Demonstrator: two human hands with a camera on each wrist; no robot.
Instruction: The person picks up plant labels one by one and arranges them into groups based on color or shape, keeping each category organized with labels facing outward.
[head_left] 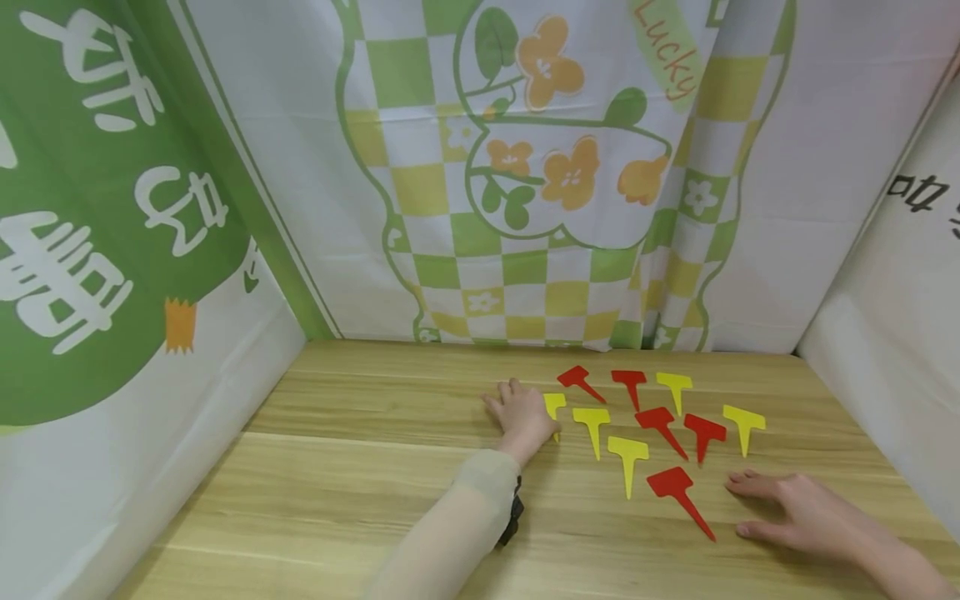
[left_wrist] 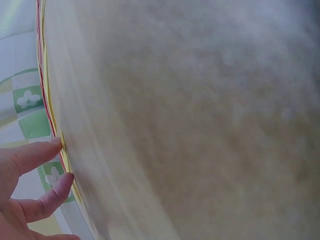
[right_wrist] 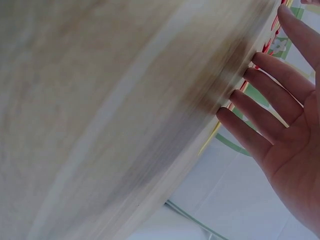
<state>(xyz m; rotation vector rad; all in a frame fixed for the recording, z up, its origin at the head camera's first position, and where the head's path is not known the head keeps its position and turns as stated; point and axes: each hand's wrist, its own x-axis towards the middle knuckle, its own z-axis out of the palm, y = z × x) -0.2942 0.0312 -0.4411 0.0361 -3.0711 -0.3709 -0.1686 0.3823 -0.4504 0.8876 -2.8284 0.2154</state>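
Observation:
Several flat T-shaped plant labels, red and yellow, lie on the wooden table. My left hand is low over the table at the left end of the group, fingers spread. It partly covers the leftmost yellow plant label. In the left wrist view the left thumb and fingers stand apart beside the labels' thin edges. My right hand lies to the right of the nearest red plant label, holding nothing. Its fingers are extended and spread, fingertips at the tabletop in the right wrist view.
Between the hands lie more labels, such as a yellow one and a red one. A patterned cloth hangs behind the wooden table. Printed fabric walls border it left and right.

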